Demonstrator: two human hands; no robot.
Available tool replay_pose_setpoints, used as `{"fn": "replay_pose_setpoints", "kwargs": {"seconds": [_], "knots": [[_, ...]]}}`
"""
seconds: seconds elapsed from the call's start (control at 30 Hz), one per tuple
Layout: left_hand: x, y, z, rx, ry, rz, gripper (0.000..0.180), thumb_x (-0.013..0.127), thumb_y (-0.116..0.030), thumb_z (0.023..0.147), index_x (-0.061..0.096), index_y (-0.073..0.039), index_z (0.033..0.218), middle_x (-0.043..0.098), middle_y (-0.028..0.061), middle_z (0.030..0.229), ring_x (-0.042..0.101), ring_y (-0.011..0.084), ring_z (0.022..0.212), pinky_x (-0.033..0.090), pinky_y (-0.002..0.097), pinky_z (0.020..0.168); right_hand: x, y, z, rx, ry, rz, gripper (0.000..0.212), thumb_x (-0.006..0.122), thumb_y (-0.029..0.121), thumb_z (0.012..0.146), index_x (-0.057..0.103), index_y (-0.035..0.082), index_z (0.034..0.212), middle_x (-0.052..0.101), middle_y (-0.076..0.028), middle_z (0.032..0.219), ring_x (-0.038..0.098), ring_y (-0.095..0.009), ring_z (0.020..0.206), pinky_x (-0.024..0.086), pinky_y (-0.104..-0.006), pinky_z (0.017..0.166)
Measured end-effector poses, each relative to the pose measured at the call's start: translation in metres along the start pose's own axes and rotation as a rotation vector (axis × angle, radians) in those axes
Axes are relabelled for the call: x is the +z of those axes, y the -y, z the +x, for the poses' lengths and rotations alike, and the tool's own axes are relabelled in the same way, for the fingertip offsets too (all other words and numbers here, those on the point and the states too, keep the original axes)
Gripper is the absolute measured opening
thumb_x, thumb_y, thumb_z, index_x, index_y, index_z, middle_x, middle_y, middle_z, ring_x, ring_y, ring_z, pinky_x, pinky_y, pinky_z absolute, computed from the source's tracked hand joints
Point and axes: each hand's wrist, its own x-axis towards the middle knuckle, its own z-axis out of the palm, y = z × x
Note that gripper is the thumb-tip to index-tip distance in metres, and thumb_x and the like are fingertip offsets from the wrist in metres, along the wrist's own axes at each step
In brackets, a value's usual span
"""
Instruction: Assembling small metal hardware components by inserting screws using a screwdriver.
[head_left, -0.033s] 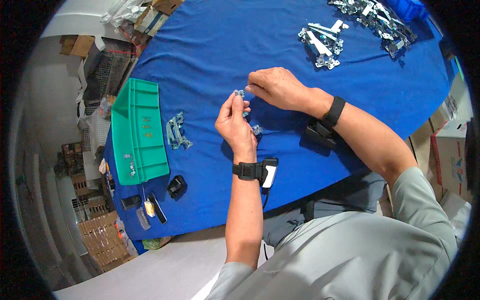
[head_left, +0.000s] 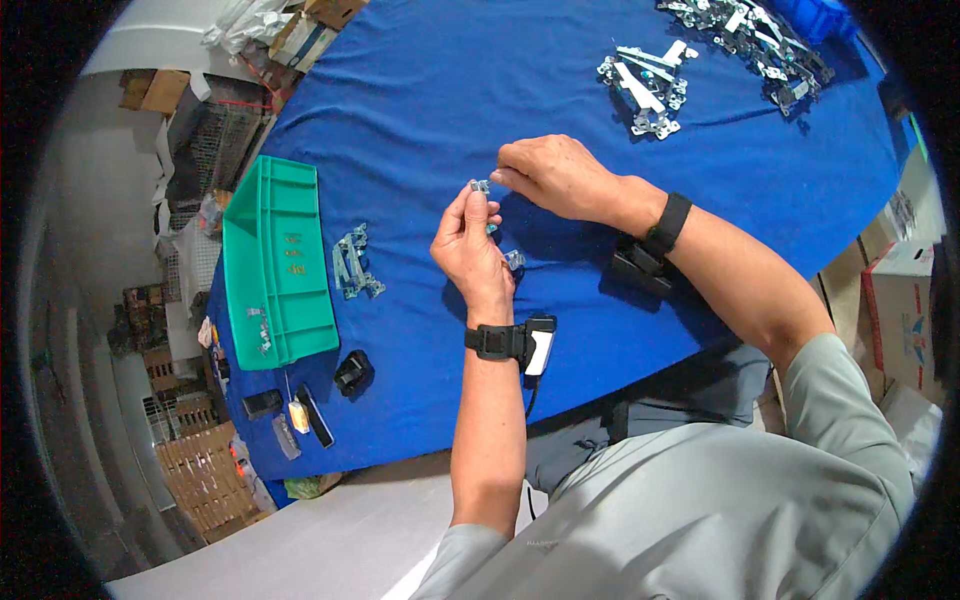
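Overhead, a green tray lies at the left of the blue surface, with a small metal bracket just beside it. Near the middle, the left hand pinches a tiny metal part in its fingers, raised above the cloth. Touching that part, the right hand closes its fingers on it from the other side. Farther right, loose metal parts lie in a heap, well apart.

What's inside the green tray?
The green tray holds a few small metal parts near its lower end; the rest of its floor shows bare. Whatever lies under the tray is covered, on the blue cloth.
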Motion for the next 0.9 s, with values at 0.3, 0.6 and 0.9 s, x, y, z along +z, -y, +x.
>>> {"fn": "replay_pose_setpoints", "kwargs": {"seconds": [0.3, 0.6, 0.9], "knots": [[0.003, -0.001, 0.002, 0.012, 0.032, -0.023, 0.021, 0.068, -0.014, 0.093, 0.069, -0.001, 0.109, 0.071, 0.0078, 0.087, 0.062, 0.0085, 0.067, 0.042, 0.0180, 0.046, -0.003, 0.005, 0.000, 0.020, -0.001, 0.034, 0.016, 0.060, 0.017, 0.090, 0.056, 0.002, 0.093, 0.063, -0.017, 0.082, 0.063, -0.039, 0.079, 0.047, -0.0480, 0.066], [0.008, -0.004, 0.000, 0.018, 0.037, -0.067, 0.020, 0.066, -0.010, 0.093, 0.069, 0.000, 0.109, 0.072, 0.0072, 0.089, 0.066, 0.0117, 0.073, 0.047, 0.0205, 0.059, -0.002, 0.004, 0.002, 0.062, 0.004, -0.019, 0.021, 0.057, 0.021, 0.094, 0.054, 0.002, 0.086, 0.062, -0.018, 0.075, 0.062, -0.039, 0.074, 0.047, -0.0477, 0.062], [0.012, -0.014, -0.001, -0.036, -0.015, -0.072, 0.024, 0.065, -0.017, 0.095, 0.067, -0.001, 0.112, 0.067, 0.0035, 0.078, 0.059, 0.0083, 0.062, 0.043, 0.0187, 0.051, 0.002, 0.001, 0.005, 0.036, -0.036, -0.039, 0.030, 0.056, 0.027, 0.096, 0.053, 0.002, 0.079, 0.059, -0.019, 0.066, 0.060, -0.041, 0.066, 0.046, -0.0503, 0.058]]}}
